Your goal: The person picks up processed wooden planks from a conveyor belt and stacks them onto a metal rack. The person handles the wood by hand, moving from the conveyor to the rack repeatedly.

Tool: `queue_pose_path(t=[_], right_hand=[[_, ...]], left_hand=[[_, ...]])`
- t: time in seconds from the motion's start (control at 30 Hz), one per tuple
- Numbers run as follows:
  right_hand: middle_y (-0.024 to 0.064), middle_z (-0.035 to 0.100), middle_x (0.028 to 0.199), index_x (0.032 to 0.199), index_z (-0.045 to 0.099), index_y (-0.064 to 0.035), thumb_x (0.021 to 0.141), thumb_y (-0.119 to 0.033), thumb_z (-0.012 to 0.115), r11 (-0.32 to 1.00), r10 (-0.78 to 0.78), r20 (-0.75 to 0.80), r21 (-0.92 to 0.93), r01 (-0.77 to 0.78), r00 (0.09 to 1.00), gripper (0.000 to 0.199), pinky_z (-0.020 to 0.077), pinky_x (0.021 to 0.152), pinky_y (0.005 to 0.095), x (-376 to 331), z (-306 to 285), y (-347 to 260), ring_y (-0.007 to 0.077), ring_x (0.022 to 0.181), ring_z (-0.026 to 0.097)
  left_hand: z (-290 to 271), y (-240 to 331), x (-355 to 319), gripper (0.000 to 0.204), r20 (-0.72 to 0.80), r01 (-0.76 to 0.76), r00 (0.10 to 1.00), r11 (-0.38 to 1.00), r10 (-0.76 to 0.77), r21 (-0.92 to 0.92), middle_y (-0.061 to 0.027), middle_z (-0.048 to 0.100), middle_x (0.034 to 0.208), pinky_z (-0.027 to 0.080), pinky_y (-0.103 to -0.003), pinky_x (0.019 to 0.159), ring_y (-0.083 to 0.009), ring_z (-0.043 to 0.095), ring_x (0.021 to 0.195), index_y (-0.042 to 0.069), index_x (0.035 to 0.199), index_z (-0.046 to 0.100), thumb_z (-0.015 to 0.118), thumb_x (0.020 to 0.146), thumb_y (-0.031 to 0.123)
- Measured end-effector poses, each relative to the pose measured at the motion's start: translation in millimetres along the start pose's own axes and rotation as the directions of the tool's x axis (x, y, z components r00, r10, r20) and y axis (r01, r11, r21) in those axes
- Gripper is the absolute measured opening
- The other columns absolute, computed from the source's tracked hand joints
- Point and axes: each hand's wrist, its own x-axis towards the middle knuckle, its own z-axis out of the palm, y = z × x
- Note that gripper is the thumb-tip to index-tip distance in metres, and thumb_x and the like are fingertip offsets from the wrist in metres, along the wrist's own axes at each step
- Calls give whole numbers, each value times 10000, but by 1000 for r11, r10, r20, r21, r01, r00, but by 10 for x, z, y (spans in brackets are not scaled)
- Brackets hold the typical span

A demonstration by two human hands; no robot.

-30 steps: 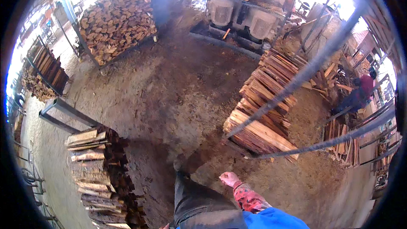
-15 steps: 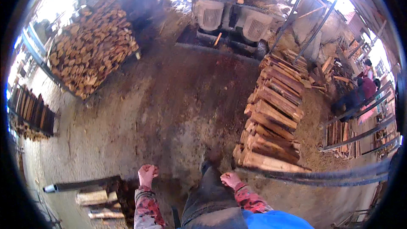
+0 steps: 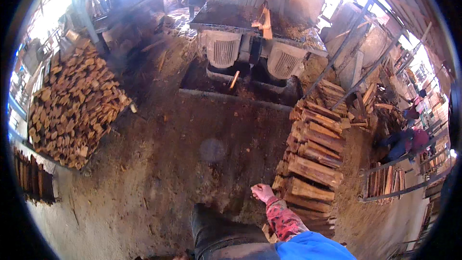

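Observation:
My right hand hangs in front of me with its fingers curled in, and nothing shows in it. Its sleeve is red-patterned, with blue cloth higher up the arm. Just right of the hand runs a long row of split timber pieces, stacked crosswise; I see no contact between them and the hand. My left hand is out of view.
Ahead stands a large machine with two ribbed motor housings and wood pieces on its top. A big stack of cut wood is at left. Metal bars lean at right. A person in dark red bends over farther right.
I have moved forward: the machine is nearer and the timber row reaches further back beside me. My left hand and the small wood pile at lower left have left the view.

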Motion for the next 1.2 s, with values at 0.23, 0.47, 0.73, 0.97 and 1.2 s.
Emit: queue_pose_path(t=[0.23,0.47,0.73,0.97,1.2], right_hand=[[24,582,734,880,577,-38,843,-218,642,986,-61,-211,142,92,976,195,452,489,250,1434,-327,-1484,105,603,558],[52,619,791,992,596,-10,876,-194,597,963,-231,-404,37,268,885,218,506,538,277,2216,-974,-2785,131,643,592],[46,628,916,1125,556,-5,894,-249,588,872,-458,-434,-51,486,776,337,515,619,259,3824,-2156,-4802,128,751,611],[50,607,1025,1208,506,38,876,-272,617,836,-532,-330,-62,545,779,467,460,765,261,5005,-2668,-5997,102,892,550],[72,597,1070,1285,414,20,819,-117,654,916,-324,-301,138,377,897,542,473,798,289,5120,-2413,-6414,142,912,573]], left_hand=[[-1110,1831,1830,271,66,124,992,958,-111,-259,-75,573,849,409,-354,615,-189,536,680,75,975,540,623,801,266],[-3120,5334,3611,108,-170,-373,903,521,396,-768,-17,540,629,351,-292,450,-114,478,516,63,759,542,610,808,131],[-3586,9845,4472,249,-185,-757,605,487,775,-435,-25,604,763,426,-248,563,-79,536,661,-17,972,586,641,837,184],[-3089,12121,4919,462,-312,-799,495,284,811,-529,-104,604,937,484,-324,738,-166,576,871,-68,1094,522,692,823,265],[-3068,12747,4763,871,-151,-797,584,599,798,84,-267,510,1221,446,-388,910,-322,538,1105,-113,1263,399,790,650,366]])
